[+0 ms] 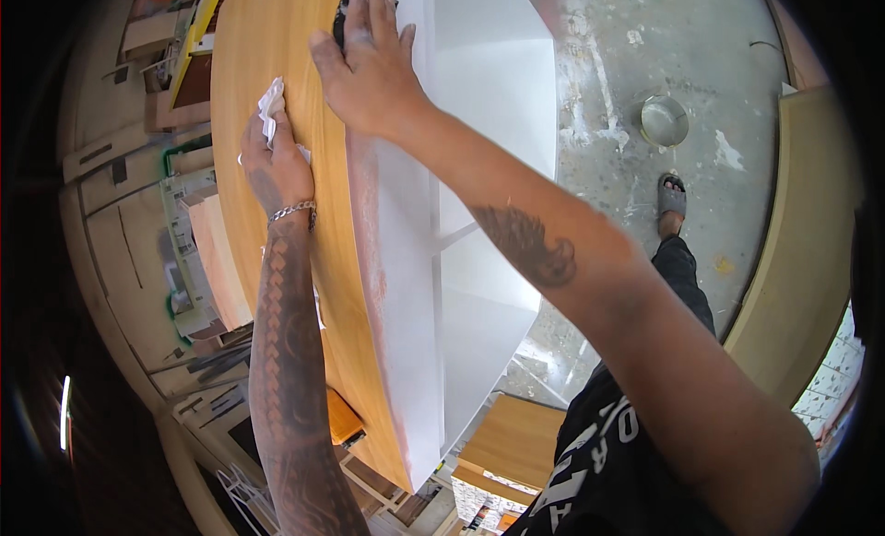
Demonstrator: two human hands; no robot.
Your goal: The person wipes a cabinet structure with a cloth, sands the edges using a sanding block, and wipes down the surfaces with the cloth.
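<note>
My left hand (279, 172), a chain bracelet on its wrist, rests on a long wood-grain panel (277, 29). Its fingers are closed round a crumpled white cloth or tissue (270, 103), which sticks out past the fingertips. Farther along, my right hand (376, 82) presses a black pad-like thing (340, 22) against the panel's right edge. My fingers cover most of that pad, so its exact kind cannot be made out. Below the hand, a reddish, chalky smear runs down the edge where the wood-grain face meets the white side (392, 259).
To the right, a round pail (664, 121) stands on the paint-stained concrete floor (618, 57), close to my sandalled foot (672, 200). An orange-brown object (344, 418) lies under the panel's near end. A wooden box (512, 439) stands near my body. Boards and frames (217, 250) crowd the left.
</note>
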